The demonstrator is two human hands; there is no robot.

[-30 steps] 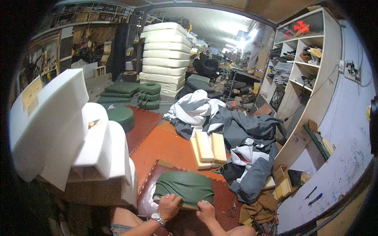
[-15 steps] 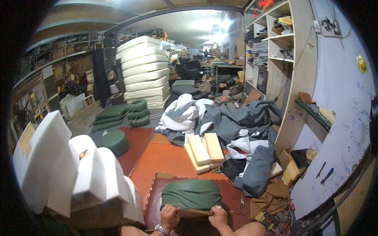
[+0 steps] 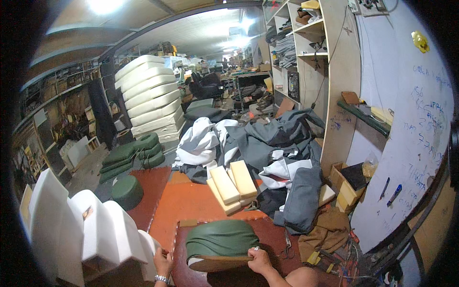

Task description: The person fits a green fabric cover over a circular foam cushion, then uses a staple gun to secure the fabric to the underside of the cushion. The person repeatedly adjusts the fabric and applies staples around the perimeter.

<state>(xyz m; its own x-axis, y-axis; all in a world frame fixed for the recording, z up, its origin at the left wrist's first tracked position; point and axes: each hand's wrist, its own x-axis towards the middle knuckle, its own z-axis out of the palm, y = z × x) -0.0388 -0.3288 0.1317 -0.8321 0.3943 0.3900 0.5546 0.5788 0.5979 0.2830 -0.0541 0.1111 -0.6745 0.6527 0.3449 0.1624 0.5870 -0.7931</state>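
Note:
A rounded cushion with a loose, creased green cover (image 3: pixel 222 237) rests on the dark red mat in front of me. Along its near side a brown base edge (image 3: pixel 224 262) shows, with a bit of white at its left end. My right hand (image 3: pixel 259 261) is closed on the cover's lower right edge, thumb and fingers pinching it. Off the cushion to the left, my left hand (image 3: pixel 163 264) has its fingers loosely bent and appears to hold nothing. It is beside the white foam pieces (image 3: pixel 98 234), and a metal watch sits on that wrist.
Yellow foam blocks (image 3: pixel 231 186) lie beyond the cushion, before a heap of grey and white fabric (image 3: pixel 267 143). Scissors (image 3: pixel 287 248) and hand tools (image 3: pixel 334 263) lie to the right. Green pads (image 3: pixel 128 192) and a tall cream foam stack (image 3: pixel 150 98) stand left.
My left hand has let go of the cover and moved left. The cushion's near side has tipped up, showing more of its base. My view has turned slightly right.

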